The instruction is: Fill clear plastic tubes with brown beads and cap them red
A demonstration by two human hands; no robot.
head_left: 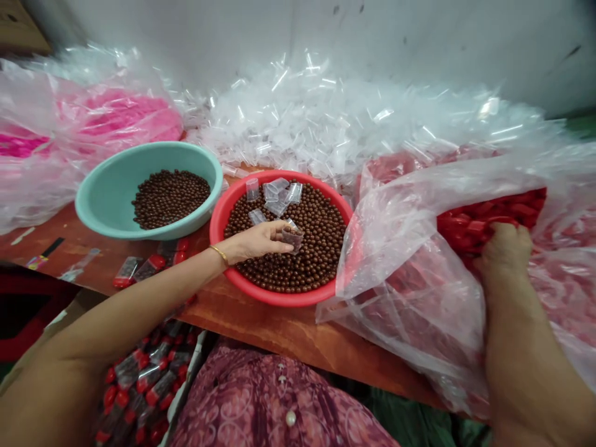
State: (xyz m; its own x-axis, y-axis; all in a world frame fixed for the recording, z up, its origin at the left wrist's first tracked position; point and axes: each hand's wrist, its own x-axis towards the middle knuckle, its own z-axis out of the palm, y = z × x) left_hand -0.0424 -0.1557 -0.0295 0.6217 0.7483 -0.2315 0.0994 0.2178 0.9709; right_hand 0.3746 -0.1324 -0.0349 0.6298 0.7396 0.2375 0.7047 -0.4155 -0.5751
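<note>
My left hand (263, 241) is over the red basin (279, 301), its fingers closed round a clear plastic container (293, 239) that has brown balls in it. Under the hand lie many small brown balls (307, 267), and several clear containers (279, 194) rest on top of them toward the back. At the right, my right hand (506, 248) reaches into the mouth of a clear plastic bag (405, 248) full of red caps (479, 220). Its fingertips are hidden among the caps, so whether it grips one does not show.
Left of the red basin stands a turquoise basin (107, 205) with more brown balls. Clear containers (316, 118) are heaped along the wall. A bag of pink pieces (121, 118) sits at far left. Filled, red-capped containers (153, 379) fill a box below the table edge.
</note>
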